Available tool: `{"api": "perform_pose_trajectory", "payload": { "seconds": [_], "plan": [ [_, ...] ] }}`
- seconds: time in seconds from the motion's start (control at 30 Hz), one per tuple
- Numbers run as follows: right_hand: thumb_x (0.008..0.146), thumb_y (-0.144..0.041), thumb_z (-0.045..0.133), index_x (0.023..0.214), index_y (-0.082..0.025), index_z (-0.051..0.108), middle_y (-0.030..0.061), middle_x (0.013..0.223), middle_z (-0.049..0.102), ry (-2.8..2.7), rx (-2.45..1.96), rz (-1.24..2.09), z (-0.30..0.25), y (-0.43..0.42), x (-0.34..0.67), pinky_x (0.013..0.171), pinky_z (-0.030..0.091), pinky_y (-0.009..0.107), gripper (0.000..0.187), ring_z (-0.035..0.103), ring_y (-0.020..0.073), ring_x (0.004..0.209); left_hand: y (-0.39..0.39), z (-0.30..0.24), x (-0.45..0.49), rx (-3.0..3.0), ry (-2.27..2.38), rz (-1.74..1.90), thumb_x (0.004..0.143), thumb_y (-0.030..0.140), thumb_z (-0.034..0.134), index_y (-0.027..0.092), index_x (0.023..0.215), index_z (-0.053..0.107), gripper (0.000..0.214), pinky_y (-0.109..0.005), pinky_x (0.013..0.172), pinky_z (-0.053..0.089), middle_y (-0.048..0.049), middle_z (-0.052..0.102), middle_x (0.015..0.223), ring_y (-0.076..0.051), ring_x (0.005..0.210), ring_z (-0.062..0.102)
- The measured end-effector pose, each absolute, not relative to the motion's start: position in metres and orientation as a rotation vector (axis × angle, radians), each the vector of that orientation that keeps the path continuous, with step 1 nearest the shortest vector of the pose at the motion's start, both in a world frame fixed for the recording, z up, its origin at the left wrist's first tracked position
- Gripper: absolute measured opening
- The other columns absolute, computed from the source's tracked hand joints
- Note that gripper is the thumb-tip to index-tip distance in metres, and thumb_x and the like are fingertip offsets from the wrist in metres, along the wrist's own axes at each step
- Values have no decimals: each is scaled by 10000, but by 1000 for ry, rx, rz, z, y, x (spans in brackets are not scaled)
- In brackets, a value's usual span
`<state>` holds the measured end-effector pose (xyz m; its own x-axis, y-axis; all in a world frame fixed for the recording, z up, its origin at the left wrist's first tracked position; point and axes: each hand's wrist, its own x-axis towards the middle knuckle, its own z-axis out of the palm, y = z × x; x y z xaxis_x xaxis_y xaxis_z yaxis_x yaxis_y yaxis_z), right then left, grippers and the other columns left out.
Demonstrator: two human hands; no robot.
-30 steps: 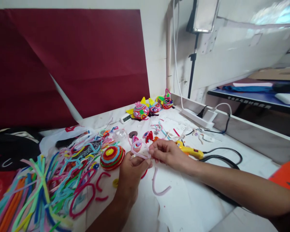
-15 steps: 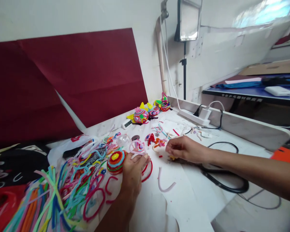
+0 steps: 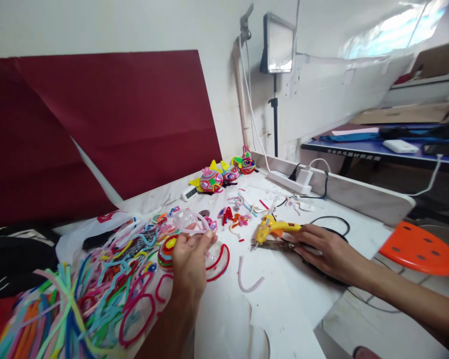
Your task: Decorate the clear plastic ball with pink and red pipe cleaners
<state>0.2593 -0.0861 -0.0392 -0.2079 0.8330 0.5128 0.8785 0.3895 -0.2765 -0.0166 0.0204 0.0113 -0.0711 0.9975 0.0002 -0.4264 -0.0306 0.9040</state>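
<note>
My left hand point(image 3: 190, 262) is closed, pinching a pale pink pipe cleaner point(image 3: 198, 229) bent into a loop. Just behind that hand lies a round disc of coiled pipe cleaners point(image 3: 165, 253), partly covered by it. On the right, my right hand point(image 3: 320, 249) has its fingers closed around scissors point(image 3: 275, 245) near the pivot; the handles are mostly hidden under the hand. Against the blades lies a yellow glue gun point(image 3: 273, 228), its grip end beside my fingertips. A curved red pipe cleaner point(image 3: 220, 269) and a pale lilac piece point(image 3: 249, 284) lie between the hands.
Loose pipe cleaners point(image 3: 108, 289) cover the left of the table. Several colourful fish-like figures point(image 3: 211, 179) stand at the back near a small timer point(image 3: 189, 193). A power strip point(image 3: 288, 182) runs along the right ledge, with a black cable point(image 3: 331, 218) below. An orange stool point(image 3: 419, 249) stands right.
My right hand has moved right, from over the glue gun to the scissors, uncovering the gun and blades. The left hand keeps the pale pink loop; the view has shifted slightly.
</note>
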Motion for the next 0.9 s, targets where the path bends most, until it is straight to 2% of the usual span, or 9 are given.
{"api": "perform_pose_trajectory", "payload": {
  "seconds": [0.17,0.37,0.57,0.73,0.9],
  "plan": [
    [898,-231,537,1043,-182,628,131,1034,638,-2078,-1517,-91,-50,-99,269,795,552,360,178,637,226,922,22,15,-18,867,955,1486,592,57,796,168,980,508,495,-240,739,559,16,692,696,-111,671,682],
    [891,-197,544,1004,-186,632,120,1003,647,-2046,-1506,-140,-60,-103,274,778,548,346,144,636,221,900,18,14,-13,903,1028,1430,594,96,801,171,1092,521,576,-239,707,557,16,694,719,-111,640,672],
    [925,-172,502,1058,-172,622,128,1029,644,-2139,-1455,-134,-62,-102,278,784,517,359,179,623,224,914,6,9,-4,989,1031,1331,594,168,815,187,1193,481,686,-246,692,550,3,712,767,-128,666,673],
    [969,-143,419,1020,-158,634,106,915,660,-2311,-1415,-80,-51,-99,279,761,472,348,222,610,188,824,1,5,1,1101,1072,1261,573,213,834,197,1107,501,630,-267,692,552,2,714,746,-150,675,678],
    [974,-132,414,1027,-161,630,109,960,667,-2391,-1306,-109,-48,-95,284,755,469,342,225,604,186,826,2,-3,0,1135,1117,1211,578,203,831,204,1024,514,547,-247,667,548,5,705,746,-140,682,657]
  ]
}}
